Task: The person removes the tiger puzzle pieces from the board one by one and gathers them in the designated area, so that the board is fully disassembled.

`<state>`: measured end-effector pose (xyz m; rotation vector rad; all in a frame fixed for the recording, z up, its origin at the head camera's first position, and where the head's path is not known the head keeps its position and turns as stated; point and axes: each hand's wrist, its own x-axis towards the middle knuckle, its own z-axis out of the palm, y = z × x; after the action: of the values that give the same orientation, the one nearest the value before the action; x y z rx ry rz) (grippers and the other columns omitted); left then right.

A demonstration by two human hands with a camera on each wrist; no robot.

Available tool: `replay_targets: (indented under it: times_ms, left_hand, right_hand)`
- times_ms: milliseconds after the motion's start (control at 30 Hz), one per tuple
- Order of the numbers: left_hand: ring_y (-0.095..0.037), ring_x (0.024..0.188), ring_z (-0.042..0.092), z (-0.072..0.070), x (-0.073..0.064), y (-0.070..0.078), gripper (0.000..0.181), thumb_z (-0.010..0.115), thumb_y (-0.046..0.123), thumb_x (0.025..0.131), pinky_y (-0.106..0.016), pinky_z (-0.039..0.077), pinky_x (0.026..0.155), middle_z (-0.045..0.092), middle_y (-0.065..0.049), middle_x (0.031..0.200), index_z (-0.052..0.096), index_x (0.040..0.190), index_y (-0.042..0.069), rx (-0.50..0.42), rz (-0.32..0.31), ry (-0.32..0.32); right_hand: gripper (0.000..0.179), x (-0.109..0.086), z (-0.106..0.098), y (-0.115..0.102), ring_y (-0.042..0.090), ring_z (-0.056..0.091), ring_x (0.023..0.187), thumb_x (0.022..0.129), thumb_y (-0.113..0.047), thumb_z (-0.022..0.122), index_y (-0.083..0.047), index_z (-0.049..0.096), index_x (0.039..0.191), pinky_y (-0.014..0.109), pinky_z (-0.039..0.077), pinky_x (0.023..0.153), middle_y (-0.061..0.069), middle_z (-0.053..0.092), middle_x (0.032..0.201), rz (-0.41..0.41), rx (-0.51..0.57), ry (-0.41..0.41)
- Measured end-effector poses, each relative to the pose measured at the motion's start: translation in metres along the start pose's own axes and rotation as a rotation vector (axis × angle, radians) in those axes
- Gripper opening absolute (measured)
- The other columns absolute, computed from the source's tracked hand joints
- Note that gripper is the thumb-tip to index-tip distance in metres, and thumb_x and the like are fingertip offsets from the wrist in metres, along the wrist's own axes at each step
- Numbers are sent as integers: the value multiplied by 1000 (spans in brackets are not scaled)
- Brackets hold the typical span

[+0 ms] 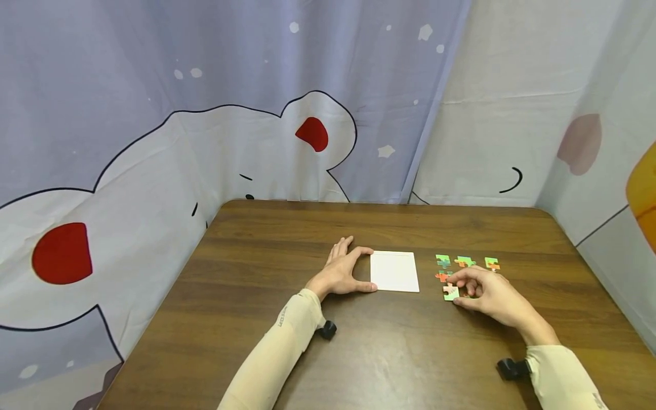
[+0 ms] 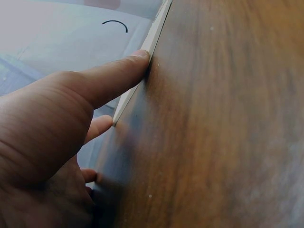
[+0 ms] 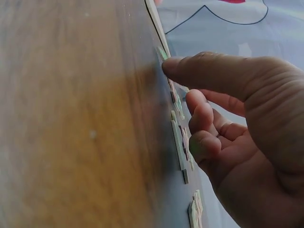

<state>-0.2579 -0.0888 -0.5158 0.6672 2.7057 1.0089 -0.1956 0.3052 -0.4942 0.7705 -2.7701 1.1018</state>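
Note:
A thin white square board (image 1: 394, 271) lies flat on the table, with my left hand (image 1: 340, 273) at its left side. The thumb (image 2: 118, 76) presses that edge near the front corner, the index fingertip touches the back corner, and the other fingers spread out behind. Over on the right, my right hand (image 1: 489, 295) pinches a green and pink puzzle piece (image 1: 451, 294) between thumb and index finger, low at the tabletop. Its remaining fingers curl under the palm. Just behind that piece is an orange-red puzzle piece (image 1: 443, 276), partly covered by the index finger.
Along the back of the group lie a green puzzle piece (image 1: 443, 260), an orange and green piece (image 1: 465, 261) and another green and orange piece (image 1: 492, 263). More pieces are partly hidden beneath my right hand. A printed curtain (image 1: 256, 148) hangs behind the brown wooden table (image 1: 394, 353).

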Motion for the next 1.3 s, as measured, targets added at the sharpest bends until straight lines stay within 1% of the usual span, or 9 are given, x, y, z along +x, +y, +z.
replay_targets:
  times_ms: [167,367,567,667,767,1000,1167,1200,1300]
  left_hand:
    - [-41,173,-3,6,3,-5,87,96,49,86,-61,-4,138,9,-22,185,54,159,29,-13,-3,4]
    - [-42,173,-2,7,5,-4,87,98,48,84,-61,-2,138,10,-21,185,55,158,29,-1,4,18]
    - [-42,173,-3,7,1,-4,87,96,50,86,-61,-2,138,8,-21,185,55,159,29,-8,-4,6]
    - [-44,172,-2,6,-3,-4,86,97,50,85,-64,-1,138,9,-22,185,56,158,30,-14,-3,14]
    - [-45,172,-2,7,-3,-6,86,97,50,84,-65,-1,138,9,-23,184,56,157,30,-15,8,25]
    - [-44,172,-2,11,1,-17,88,96,50,85,-62,-3,138,9,-23,184,54,159,29,6,31,24]
    - [-47,172,-2,9,-3,-17,89,96,50,85,-66,-2,137,10,-25,183,53,159,27,-21,45,13]
    - [-47,172,-1,8,-5,-16,89,96,50,85,-67,-1,137,11,-25,183,53,160,27,-30,47,11]
    - [-49,171,1,9,-5,-18,90,95,55,85,-71,3,135,13,-26,182,52,160,29,-25,58,21]
  right_hand:
    - [40,-2,0,0,9,56,77,81,-6,99,-11,79,115,23,47,66,-4,65,91,5,-23,-5]
    - [41,-4,-1,0,9,56,77,81,-7,100,-10,80,116,22,48,66,-3,66,97,-1,-39,1]
    - [42,-6,0,0,11,56,78,82,-7,100,-10,79,119,22,48,66,-3,67,100,-8,-25,1]
    - [44,-5,2,0,11,56,78,83,-9,99,-10,79,121,21,46,66,-2,67,102,-27,-23,1]
    - [47,-6,3,1,10,55,78,83,-10,99,-10,77,125,20,45,66,-2,66,103,-36,-30,2]
    - [62,-5,4,4,10,58,80,84,-11,100,-7,70,137,23,48,69,0,65,107,-36,-31,5]
    - [66,-5,5,3,10,60,80,83,-12,100,-6,68,141,24,50,69,2,66,108,-20,-23,-9]
    - [67,-5,5,3,10,60,79,83,-12,100,-7,68,141,25,50,69,2,66,107,-18,-28,-9]
    - [67,-5,4,2,10,59,79,83,-13,101,-8,68,141,25,49,69,2,66,107,-10,-44,-9]
